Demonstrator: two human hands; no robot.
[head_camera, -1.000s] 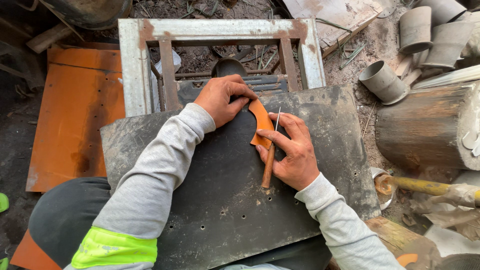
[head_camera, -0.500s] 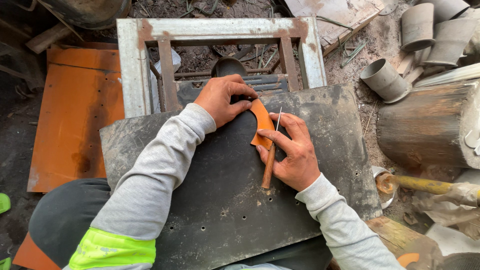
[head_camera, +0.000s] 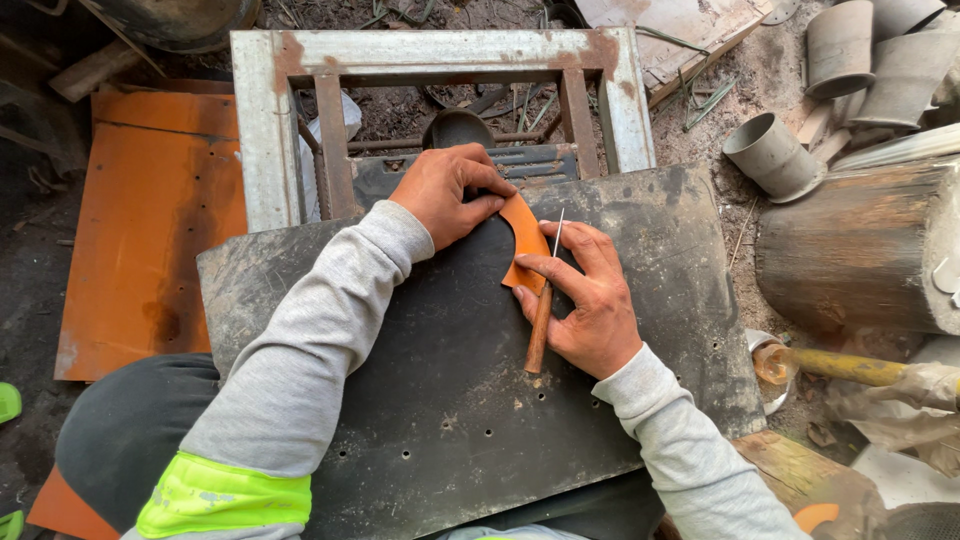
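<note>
The right hand (head_camera: 590, 300) is gripping a wooden-handled scribing tool (head_camera: 540, 320), fingers curled around the handle and index finger stretched forward along it; the thin metal spike is pointing up past the edge of a curved orange template piece (head_camera: 525, 238). That piece is lying flat on the dark metal sheet (head_camera: 430, 400), near its far edge. The left hand (head_camera: 445, 190) is pressing down on the upper end of the orange piece, palm down, fingers bent and spread, closed on nothing. Both forearms, in grey sleeves, are reaching forward from the lower edge of the view and converging on the piece, the left arm crossing the sheet diagonally.

Beyond the sheet, a rusty metal frame (head_camera: 265, 120) is standing open on the dirt. A flat orange sheet (head_camera: 150, 220) is lying to the left of it. To the right, a thick wooden log (head_camera: 850, 250) is lying on its side, and several grey cylindrical tubes (head_camera: 770, 155) are resting behind it, their open ends showing nothing inside. A yellow-handled tool (head_camera: 840, 368) is lying near the sheet's right corner.
</note>
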